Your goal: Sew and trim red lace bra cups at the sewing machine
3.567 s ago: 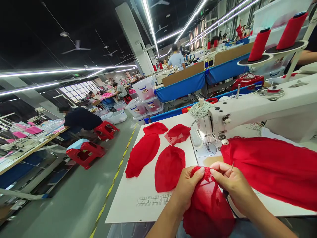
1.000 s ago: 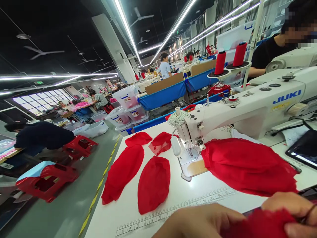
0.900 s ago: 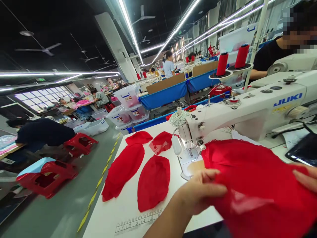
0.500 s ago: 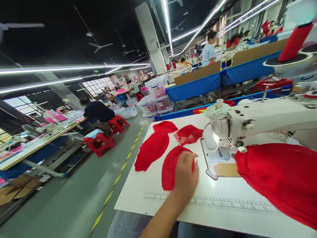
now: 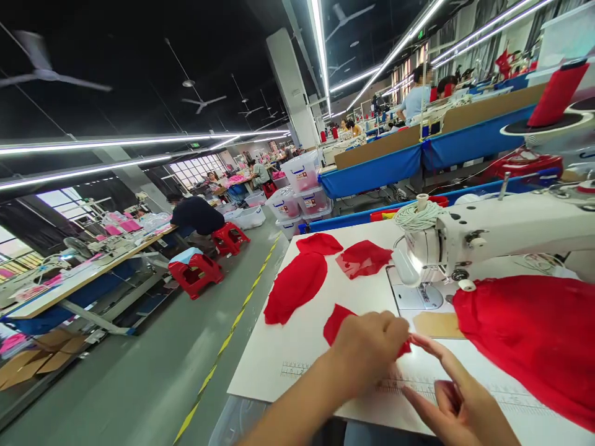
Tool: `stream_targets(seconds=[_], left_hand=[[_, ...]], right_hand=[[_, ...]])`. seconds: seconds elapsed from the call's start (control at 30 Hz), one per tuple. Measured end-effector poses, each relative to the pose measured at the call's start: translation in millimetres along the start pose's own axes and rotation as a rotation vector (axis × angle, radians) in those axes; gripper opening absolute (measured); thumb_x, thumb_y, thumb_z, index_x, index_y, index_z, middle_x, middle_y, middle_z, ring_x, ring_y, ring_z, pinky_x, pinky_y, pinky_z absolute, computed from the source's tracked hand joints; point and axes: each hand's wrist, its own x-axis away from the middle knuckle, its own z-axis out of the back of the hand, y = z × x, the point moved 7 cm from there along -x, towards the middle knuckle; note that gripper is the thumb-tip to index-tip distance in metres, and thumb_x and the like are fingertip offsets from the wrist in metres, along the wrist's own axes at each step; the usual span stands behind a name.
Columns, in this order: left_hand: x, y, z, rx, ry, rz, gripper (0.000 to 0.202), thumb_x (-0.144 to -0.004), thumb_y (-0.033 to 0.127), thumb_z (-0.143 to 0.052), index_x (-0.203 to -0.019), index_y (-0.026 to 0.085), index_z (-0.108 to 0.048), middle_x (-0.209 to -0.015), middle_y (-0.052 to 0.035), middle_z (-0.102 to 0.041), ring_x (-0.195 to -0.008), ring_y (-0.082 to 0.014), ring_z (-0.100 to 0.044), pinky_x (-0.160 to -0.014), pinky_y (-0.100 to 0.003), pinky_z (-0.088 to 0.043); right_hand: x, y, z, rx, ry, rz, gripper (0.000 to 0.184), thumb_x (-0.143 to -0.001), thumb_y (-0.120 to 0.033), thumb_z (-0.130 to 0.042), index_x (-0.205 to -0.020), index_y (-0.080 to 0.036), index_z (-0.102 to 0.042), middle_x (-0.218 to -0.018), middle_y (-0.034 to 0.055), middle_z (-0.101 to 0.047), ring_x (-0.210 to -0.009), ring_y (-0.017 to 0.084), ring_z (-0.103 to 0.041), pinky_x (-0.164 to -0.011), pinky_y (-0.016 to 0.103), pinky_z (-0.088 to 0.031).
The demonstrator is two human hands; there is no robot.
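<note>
Over the smooth white table [image 5: 260,371], before the glossy sewing machine [image 5: 525,226], my left hand [image 5: 372,347] is clenched, knuckles up; my right hand [image 5: 469,402], thumb and forefinger spread, points toward the thin, gripped red cloth [image 5: 337,322].

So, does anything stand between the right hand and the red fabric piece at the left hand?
Nothing visible stands between the right hand and the right end of the red fabric piece; the left hand, though, covers the piece's middle.
</note>
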Motion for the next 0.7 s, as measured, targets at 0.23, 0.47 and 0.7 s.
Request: stream_targets(seconds=[0.23, 0.47, 0.7], left_hand=[[7, 12, 37.7, 0.395, 0.031, 0.304, 0.008, -0.092, 0.023, -0.049, -0.087, 0.021, -0.055, -0.068, 0.0046, -0.055, -0.060, -0.0096, -0.048, -0.061, -0.022, -0.037], [5, 0, 17.2, 0.969, -0.075, 0.524, 0.019, -0.088, 0.039, -0.057, -0.085, 0.020, -0.053, -0.064, 0.0068, -0.049, -0.055, -0.0077, -0.039, -0.053, -0.021, -0.031], [27, -40, -62.1, 1.553, -0.360, 0.868, 0.051, -0.054, 0.056, -0.084, -0.074, 0.012, -0.067, -0.069, -0.0024, -0.065, -0.065, -0.0127, -0.059, -0.069, -0.025, -0.046]], right_hand=[[3, -16, -2, -0.144, -0.029, 0.053, 0.047, -0.082, -0.055, -0.057, -0.116, -0.023, -0.063, -0.051, -0.0079, -0.041, -0.045, 0.014, -0.041, -0.046, 0.023, -0.037], [-13, -33, 16, -0.161, 0.003, 0.143, 0.016, -0.079, -0.034, -0.059, -0.069, -0.024, -0.066, -0.088, 0.0051, -0.069, -0.077, 0.020, -0.064, -0.068, 0.025, -0.052], [-27, 8, 22, -0.751, -0.244, -0.421, 0.031, -0.075, -0.041, -0.075, -0.097, -0.020, -0.073, -0.080, 0.0053, -0.075, -0.069, 0.021, -0.069, -0.066, 0.029, -0.055]])
